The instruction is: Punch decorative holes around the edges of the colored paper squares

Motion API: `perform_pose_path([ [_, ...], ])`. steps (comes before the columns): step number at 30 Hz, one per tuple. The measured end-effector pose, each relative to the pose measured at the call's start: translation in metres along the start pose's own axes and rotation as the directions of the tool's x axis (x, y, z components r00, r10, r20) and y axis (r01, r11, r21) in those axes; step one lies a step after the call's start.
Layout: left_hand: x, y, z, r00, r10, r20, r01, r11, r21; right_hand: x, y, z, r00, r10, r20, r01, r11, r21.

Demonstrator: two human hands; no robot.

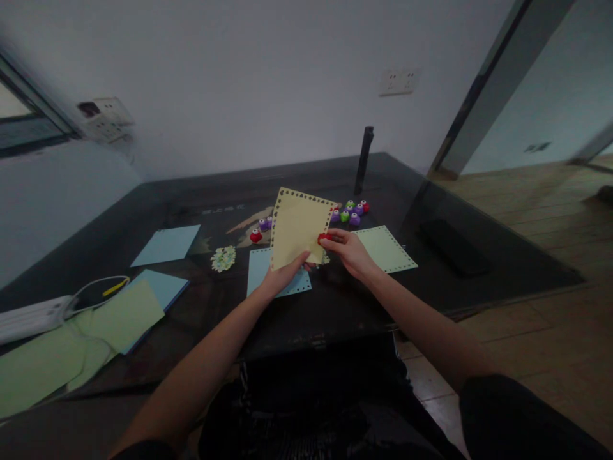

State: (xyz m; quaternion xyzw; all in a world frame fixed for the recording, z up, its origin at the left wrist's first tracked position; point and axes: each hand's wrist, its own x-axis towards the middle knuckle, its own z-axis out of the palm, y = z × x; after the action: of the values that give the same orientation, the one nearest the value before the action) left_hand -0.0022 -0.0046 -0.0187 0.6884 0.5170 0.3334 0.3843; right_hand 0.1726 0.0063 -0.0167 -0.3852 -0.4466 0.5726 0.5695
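Observation:
My left hand (288, 269) grips the bottom edge of a pale yellow sheet (299, 227), raised above the table and tilted. Small punched shapes line its top and both sides. At the sheet's right edge, my right hand (350, 251) has its fingers closed on a small red punch (324, 238). A light blue sheet (258, 268) with punched edges lies partly hidden below my left hand. To the right rests a pale green sheet (384, 249), also punched along its edges. Behind the raised sheet are several red, purple and green punches (354, 218).
A pile of paper cutouts (223, 259) lies left of centre, near a blue sheet (166, 245). Green sheets (129, 313), a cable and a white power strip (33, 318) are at the left. A black post (364, 160) stands at the back; a dark flat object (453, 246) lies right.

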Motion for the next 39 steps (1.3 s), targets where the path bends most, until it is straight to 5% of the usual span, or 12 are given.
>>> perform_pose_path([
  [28,-0.0016,0.0026,0.0015,1.000,-0.002,0.003,0.002,1.000,-0.007,0.0003,0.0006,-0.0017,0.997,-0.072,-0.019,0.071,0.995,-0.068],
  [39,0.0035,-0.0065,0.0043,0.988,0.061,-0.145,-0.064,0.998,-0.013,-0.0024,-0.0017,0.0036,0.999,-0.051,-0.013,0.050,0.998,-0.034],
])
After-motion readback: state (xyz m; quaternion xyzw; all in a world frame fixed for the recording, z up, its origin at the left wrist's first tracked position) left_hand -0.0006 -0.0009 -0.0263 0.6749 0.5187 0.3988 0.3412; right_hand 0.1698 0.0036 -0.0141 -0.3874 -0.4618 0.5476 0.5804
